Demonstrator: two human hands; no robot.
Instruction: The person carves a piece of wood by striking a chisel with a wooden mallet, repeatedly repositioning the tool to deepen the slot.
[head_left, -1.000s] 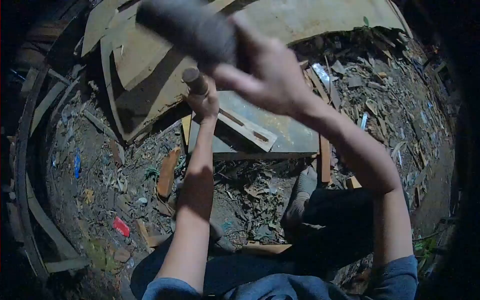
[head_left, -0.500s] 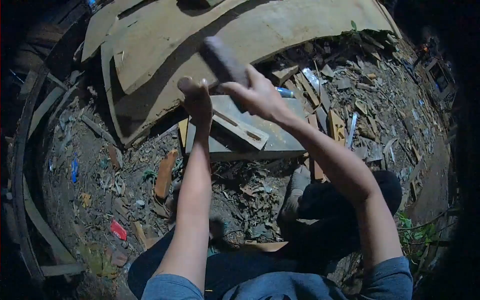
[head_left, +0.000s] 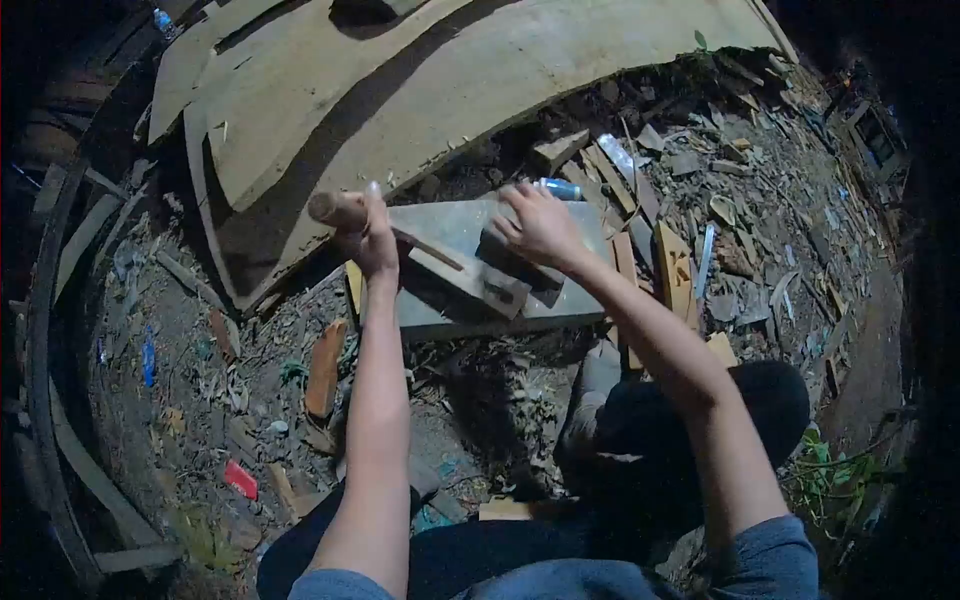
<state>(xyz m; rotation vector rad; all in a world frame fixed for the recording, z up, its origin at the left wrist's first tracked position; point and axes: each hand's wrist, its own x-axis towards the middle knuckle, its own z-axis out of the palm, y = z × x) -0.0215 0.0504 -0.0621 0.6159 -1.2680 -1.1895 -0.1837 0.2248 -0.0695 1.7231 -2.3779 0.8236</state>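
My left hand (head_left: 374, 242) is closed round a thick round wooden handle (head_left: 337, 210); what lies beyond the handle is hidden. Under and beside it, a pale wooden piece with long slots (head_left: 440, 265) lies slantwise on a broad grey block (head_left: 440, 215). My right hand (head_left: 542, 228) is over the right part of that block, its fingers apart and a little blurred. Just below those fingers a dark wooden block (head_left: 520, 262) rests by the end of the slotted piece. A blue can (head_left: 562, 189) lies behind my right hand.
Large curved boards (head_left: 400, 150) lie at the back. Wood offcuts (head_left: 678, 270) and chips litter the ground to the right. A reddish-brown wood piece (head_left: 326, 368) and a red wrapper (head_left: 240, 479) are on the left. My foot (head_left: 590, 395) is near the grey block.
My right hand has come down from its raised position and let go of the dark wooden block, now on the grey block. My left hand has moved left with the handle.
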